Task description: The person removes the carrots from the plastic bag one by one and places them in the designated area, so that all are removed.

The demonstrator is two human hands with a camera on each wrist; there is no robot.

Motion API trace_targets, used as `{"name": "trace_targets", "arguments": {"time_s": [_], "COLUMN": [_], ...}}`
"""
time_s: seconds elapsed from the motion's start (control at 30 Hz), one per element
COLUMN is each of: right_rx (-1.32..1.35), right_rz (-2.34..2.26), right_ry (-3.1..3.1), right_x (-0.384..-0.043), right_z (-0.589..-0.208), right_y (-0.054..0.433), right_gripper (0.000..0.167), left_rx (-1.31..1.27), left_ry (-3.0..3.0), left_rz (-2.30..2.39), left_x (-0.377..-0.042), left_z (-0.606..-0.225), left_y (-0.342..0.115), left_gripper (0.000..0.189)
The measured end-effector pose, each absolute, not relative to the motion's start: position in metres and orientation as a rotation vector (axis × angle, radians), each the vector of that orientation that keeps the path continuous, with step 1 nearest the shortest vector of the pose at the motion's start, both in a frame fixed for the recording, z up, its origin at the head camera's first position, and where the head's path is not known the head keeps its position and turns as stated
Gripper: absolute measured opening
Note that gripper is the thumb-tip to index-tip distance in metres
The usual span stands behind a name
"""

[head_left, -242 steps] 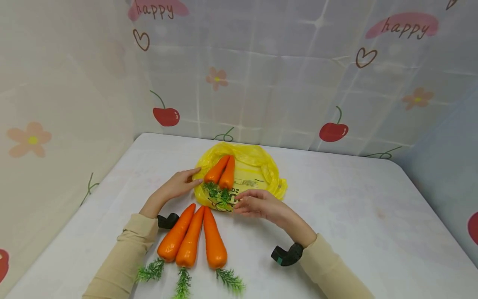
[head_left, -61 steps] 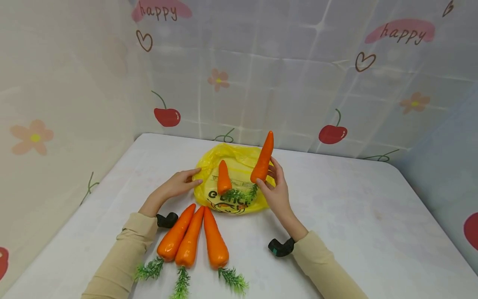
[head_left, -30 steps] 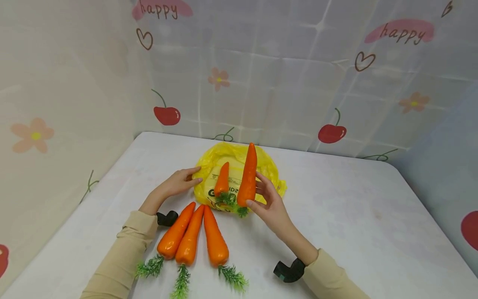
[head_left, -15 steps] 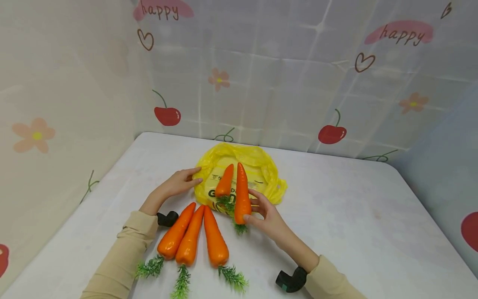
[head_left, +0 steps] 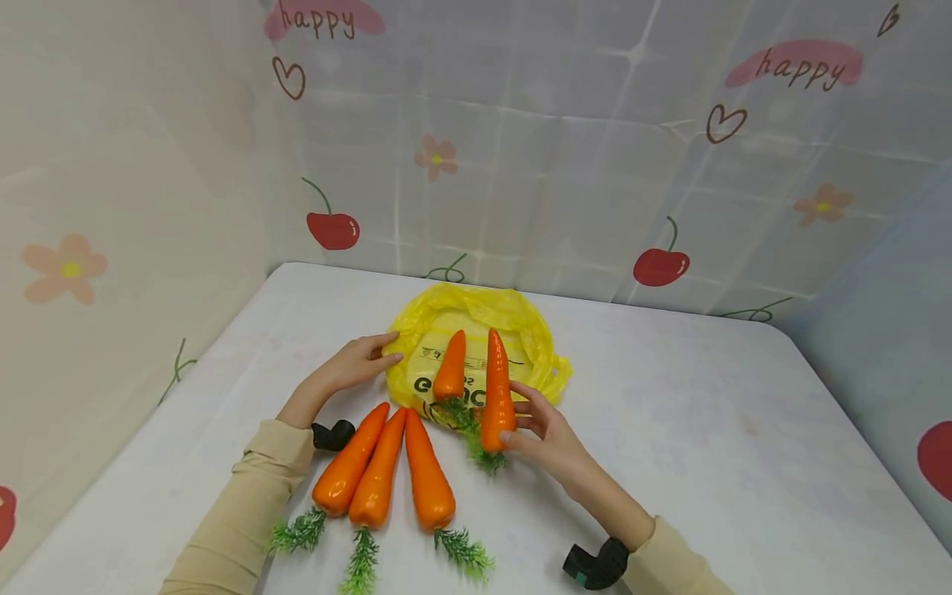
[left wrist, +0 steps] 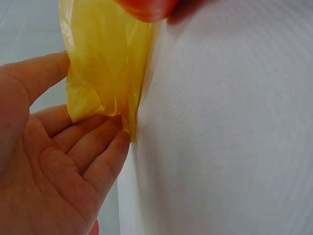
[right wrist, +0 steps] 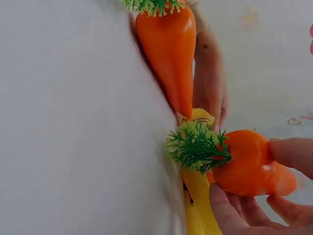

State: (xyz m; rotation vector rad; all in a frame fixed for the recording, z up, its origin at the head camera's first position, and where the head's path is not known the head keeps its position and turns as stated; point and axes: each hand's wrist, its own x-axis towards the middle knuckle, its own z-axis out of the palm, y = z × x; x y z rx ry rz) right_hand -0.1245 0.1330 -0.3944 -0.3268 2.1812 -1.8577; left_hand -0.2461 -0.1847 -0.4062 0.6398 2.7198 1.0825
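Note:
In the head view, my right hand (head_left: 550,442) grips a carrot (head_left: 497,397) near its thick end, pointed end up. This carrot overlaps the front right of a yellow plastic bag (head_left: 546,330). The right wrist view shows its leafy top (right wrist: 195,147) and my thumb (right wrist: 296,154) against it. A second carrot (head_left: 450,368) lies in the bag, its greens reaching the front rim. My left hand (head_left: 353,364) touches the bag's left side with outstretched fingers. In the left wrist view some fingertips are hidden behind the yellow film (left wrist: 102,63).
Three carrots lie on the white table (head_left: 706,430) in front of the bag: a left one (head_left: 349,463), a middle one (head_left: 378,479) and a right one (head_left: 430,479). Their tips point toward the bag. A printed curtain (head_left: 521,165) stands behind the table.
My right hand has taken a carrot up from the bag and brought it toward me, lastly slightly to the right. The other carrot has shifted within the bag. My left hand stays at the bag.

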Motion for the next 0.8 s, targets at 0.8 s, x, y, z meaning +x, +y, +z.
{"name": "trace_targets", "arguments": {"time_s": [0.8], "right_rx": [-0.219], "right_rz": [-1.925], "right_ry": [1.862], "right_x": [-0.113], "right_z": [-0.394], "right_y": [0.157], "right_gripper": [0.069], "left_rx": [0.596], "left_ry": [2.707], "left_rz": [1.104], "left_x": [-0.247], "left_z": [-0.406], "left_y": [-0.186], "left_gripper": [0.057]}}
